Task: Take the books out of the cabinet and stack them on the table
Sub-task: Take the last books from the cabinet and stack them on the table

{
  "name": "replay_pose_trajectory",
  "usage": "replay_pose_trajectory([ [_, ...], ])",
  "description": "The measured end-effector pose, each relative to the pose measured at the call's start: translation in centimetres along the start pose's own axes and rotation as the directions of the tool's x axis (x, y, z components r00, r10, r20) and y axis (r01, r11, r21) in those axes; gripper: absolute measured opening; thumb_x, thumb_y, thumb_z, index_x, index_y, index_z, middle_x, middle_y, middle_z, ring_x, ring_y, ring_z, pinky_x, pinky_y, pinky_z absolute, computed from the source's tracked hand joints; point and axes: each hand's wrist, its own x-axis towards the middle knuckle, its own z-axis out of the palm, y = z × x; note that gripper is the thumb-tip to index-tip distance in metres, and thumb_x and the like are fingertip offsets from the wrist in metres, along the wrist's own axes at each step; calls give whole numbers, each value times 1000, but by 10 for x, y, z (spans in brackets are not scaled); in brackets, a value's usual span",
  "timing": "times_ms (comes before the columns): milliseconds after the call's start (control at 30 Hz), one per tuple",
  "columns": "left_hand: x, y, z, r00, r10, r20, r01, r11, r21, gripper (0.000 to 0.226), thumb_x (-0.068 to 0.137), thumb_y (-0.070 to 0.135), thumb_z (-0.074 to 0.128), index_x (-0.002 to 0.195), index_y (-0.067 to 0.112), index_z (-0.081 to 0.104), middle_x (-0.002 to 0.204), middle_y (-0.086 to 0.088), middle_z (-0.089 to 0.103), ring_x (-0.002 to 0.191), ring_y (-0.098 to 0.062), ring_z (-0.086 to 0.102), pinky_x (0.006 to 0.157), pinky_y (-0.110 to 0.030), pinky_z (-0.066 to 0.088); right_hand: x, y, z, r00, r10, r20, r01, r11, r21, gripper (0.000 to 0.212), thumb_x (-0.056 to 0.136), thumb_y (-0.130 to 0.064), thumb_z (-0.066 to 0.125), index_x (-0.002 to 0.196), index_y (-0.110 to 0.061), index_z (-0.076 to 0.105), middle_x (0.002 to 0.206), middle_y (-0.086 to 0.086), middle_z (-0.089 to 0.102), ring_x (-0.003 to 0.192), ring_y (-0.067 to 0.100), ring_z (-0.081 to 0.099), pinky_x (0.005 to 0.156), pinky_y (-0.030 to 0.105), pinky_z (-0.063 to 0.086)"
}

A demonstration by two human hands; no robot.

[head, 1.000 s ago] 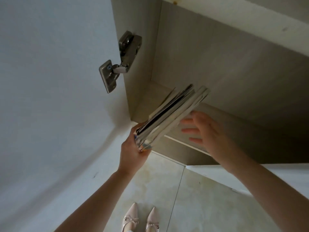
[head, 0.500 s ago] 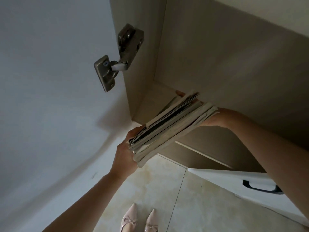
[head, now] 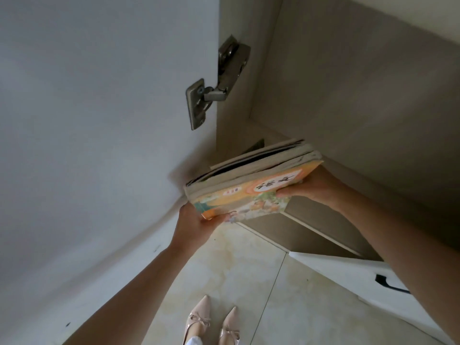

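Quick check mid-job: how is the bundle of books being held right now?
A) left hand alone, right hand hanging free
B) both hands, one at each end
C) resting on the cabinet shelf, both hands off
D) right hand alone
B: the left hand grips the near end of the bundle of books and the right hand holds the far end, lifted in front of the open cabinet.

head-worn view, looking down, close on open cabinet (head: pixel 348 100)

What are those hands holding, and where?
A stack of books: left hand grips its near lower corner, right hand grips the far end.
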Motion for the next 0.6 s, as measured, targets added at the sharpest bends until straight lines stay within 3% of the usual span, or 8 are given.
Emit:
replay_pose_trajectory([
  [67,-12,7,-4,993,-59,98,61,998,-18,54,63,20,87,113,25,68,102,10,75,95,-9,71,80,-46,59,-14,1,6,1000,22,2,-22,999,37,54,61,16,78,100,-18,65,89,-13,76,90,2,69,74,16,55],
  [133,-26,16,-9,973,-128,192,147,985,-88,67,58,13,88,119,17,63,105,8,75,97,-11,71,80,-37,60,-33,-1,13,999,41,1,-41,991,129,60,63,12,79,111,-17,61,98,-10,75,95,7,69,73,20,55],
  [267,-76,43,-19,919,-255,301,344,891,-295,78,45,14,86,118,19,60,109,1,74,101,-17,70,77,-28,57,-81,-13,35,994,104,-17,-100,982,160,61,66,-33,82,120,-37,53,107,-19,70,98,2,67,79,26,55],
  [333,-101,54,-21,886,-287,364,426,813,-397,73,50,16,81,120,14,59,103,-8,74,91,-26,72,73,-31,57,-103,-18,45,986,157,-55,-143,968,206,52,74,-43,75,120,-40,52,98,-31,68,90,-10,64,75,18,49],
  [400,-124,61,-24,854,-296,427,497,705,-506,64,60,12,76,120,3,55,87,-20,69,73,-37,67,69,-41,54,-125,-19,56,969,240,-58,-208,921,329,45,76,-51,67,119,-44,54,108,-27,67,100,-5,61,87,27,47],
  [433,-134,63,-25,842,-313,439,526,658,-540,61,63,11,74,119,1,53,81,-22,65,68,-36,63,68,-41,53,-135,-19,62,955,291,-50,-249,884,396,45,75,-52,66,118,-43,54,107,-25,66,98,-4,61,88,27,46],
  [533,-160,74,-35,800,-364,478,598,553,-580,51,62,11,71,110,1,57,72,-19,61,60,-31,60,64,-37,53,-166,-26,80,934,358,19,-315,794,520,42,79,-43,60,119,-35,55,77,-24,69,65,-7,64,68,19,47],
  [600,-177,83,-45,777,-337,532,626,502,-597,42,65,9,68,106,4,60,67,-17,57,57,-29,57,61,-34,53,-184,-31,91,921,384,66,-357,762,541,50,77,-46,60,124,-32,54,83,-20,72,73,-3,68,73,26,49],
])
